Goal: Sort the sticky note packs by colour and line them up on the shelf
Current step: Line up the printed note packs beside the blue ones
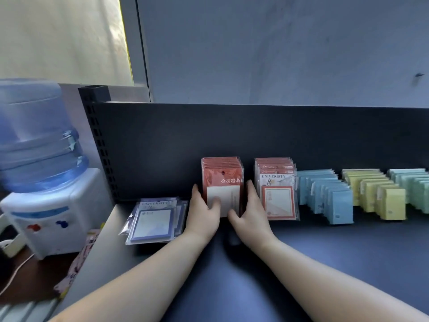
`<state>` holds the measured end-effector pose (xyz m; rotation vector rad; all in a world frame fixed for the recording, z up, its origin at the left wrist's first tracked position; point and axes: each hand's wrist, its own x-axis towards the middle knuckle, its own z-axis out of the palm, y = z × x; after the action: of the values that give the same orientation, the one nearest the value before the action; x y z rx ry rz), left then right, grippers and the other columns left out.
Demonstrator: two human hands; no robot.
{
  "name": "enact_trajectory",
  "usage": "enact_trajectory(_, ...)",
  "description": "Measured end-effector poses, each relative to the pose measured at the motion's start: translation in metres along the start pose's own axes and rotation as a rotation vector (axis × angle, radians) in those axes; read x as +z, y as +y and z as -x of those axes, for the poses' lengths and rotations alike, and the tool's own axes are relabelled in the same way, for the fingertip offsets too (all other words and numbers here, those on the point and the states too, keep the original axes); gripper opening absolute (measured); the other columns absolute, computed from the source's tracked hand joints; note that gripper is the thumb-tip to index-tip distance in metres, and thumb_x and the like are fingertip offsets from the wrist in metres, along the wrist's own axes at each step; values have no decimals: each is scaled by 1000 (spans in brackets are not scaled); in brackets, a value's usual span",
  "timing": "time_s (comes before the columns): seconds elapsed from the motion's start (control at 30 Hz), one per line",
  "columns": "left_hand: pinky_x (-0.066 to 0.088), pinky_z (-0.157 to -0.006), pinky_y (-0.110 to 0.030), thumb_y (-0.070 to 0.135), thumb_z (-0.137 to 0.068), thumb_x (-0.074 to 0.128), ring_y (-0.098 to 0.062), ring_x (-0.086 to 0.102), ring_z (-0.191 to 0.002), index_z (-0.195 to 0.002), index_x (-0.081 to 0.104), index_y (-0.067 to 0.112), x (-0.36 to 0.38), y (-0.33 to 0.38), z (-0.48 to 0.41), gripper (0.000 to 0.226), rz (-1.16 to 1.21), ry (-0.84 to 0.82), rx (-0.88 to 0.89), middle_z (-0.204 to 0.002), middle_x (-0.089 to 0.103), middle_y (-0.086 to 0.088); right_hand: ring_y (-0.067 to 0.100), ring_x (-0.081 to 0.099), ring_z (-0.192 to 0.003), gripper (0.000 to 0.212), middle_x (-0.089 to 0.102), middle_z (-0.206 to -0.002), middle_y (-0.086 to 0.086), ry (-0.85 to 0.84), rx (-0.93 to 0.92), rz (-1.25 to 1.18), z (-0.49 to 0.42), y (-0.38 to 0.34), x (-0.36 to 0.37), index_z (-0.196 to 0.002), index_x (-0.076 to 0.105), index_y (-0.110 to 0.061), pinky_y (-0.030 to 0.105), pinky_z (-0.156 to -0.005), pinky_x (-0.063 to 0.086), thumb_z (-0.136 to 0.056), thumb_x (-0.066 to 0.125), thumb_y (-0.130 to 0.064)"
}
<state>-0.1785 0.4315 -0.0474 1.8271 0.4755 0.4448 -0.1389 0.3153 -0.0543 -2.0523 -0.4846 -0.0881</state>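
**Both hands clasp an upright row of orange-red sticky note packs (222, 180) on the dark shelf (325, 263).**

The left hand (204, 211) and right hand (251, 211) grip this row from either side. The thumbs lie on the front pack's face and the fingers along its flanks. The row stands before the shelf's back panel (185, 135). Just right of the row, across a narrow gap, stands a row of red-and-white packs (278, 196). Farther right, in order, stand rows of blue packs (329, 201), yellow packs (380, 201) and green packs (415, 189). Just left of it, a loose pile of purple packs (155, 220) lies flat. Well left, off the shelf, stands a water dispenser (46, 210).
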Motion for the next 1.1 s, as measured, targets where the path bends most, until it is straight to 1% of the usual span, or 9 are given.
enact_trajectory(0.13,17,-118,-29,21,-98,49,-14,19,-146,-154,10,15,-25,24,14,68,-4,-4,41,-158,21,-1,0,23,-134,74,29,-141,-6,118,-232,5,13,-15,-2,-146,27,-6,-3,-103,8,-80,61,0)
enact_trajectory(0.27,17,-117,-26,11,-97,46,-15,22,-144,-152,19,11,-71,32,10,61,6,117,76,-157,23,-3,4,45,-115,47,50,-121,-4,0,-356,17,20,-43,8,-129,53,-10,22,-106,34,-82,51,-11)
enact_trajectory(0.33,23,-117,-34,14,-92,48,-21,29,-141,-150,26,12,-98,24,-1,63,1,147,-28,-155,28,-4,7,52,-111,38,56,-118,-2,-157,-296,68,24,-57,25,-127,57,-11,24,-102,39,-89,50,-12)
enact_trajectory(0.4,36,-111,-44,24,-72,55,-29,44,-130,-141,42,18,-121,-6,-20,70,-36,143,-176,-145,43,-6,14,50,-119,41,54,-130,3,-302,-196,142,25,-65,44,-135,50,-11,23,-103,37,-95,49,-18)
enact_trajectory(0.5,56,-80,-44,26,-51,58,-34,64,-96,-106,58,17,-142,-66,-50,56,-9,113,-360,-114,64,-17,20,43,-128,45,45,-139,7,-395,-18,122,25,-73,71,-140,40,-10,19,-98,30,-97,46,-24)
enact_trajectory(0.7,58,-65,-39,4,-86,53,-34,68,-73,-105,63,-6,-158,-26,-16,23,236,-35,-465,-90,70,-22,20,51,-118,53,49,-135,3,-325,160,8,25,-81,107,-138,40,-18,32,-103,42,-87,52,-16)
enact_trajectory(0.83,54,-47,-32,2,-94,48,-23,67,-52,-98,63,-2,-167,-28,-18,16,345,-105,-515,-62,68,-12,14,57,-110,48,58,-125,-1,-292,177,-63,28,-79,110,-129,48,-23,30,-99,46,-83,54,-10)
enact_trajectory(1.0,57,-70,-44,0,-91,56,-34,67,-80,-105,63,-4,-172,-33,-16,16,374,-190,-499,-100,69,-25,1,60,-89,35,60,-95,-17,-273,198,-212,37,-85,106,-105,47,-25,18,-85,46,-83,60,-1)
enact_trajectory(1.1,56,-65,-38,-8,-90,54,-29,68,-76,-104,64,0,-170,-41,-13,19,386,-192,-409,-90,70,-16,9,65,-98,46,67,-109,-7,-272,222,-299,39,-81,108,-119,52,-22,29,-93,51,-80,65,-2)
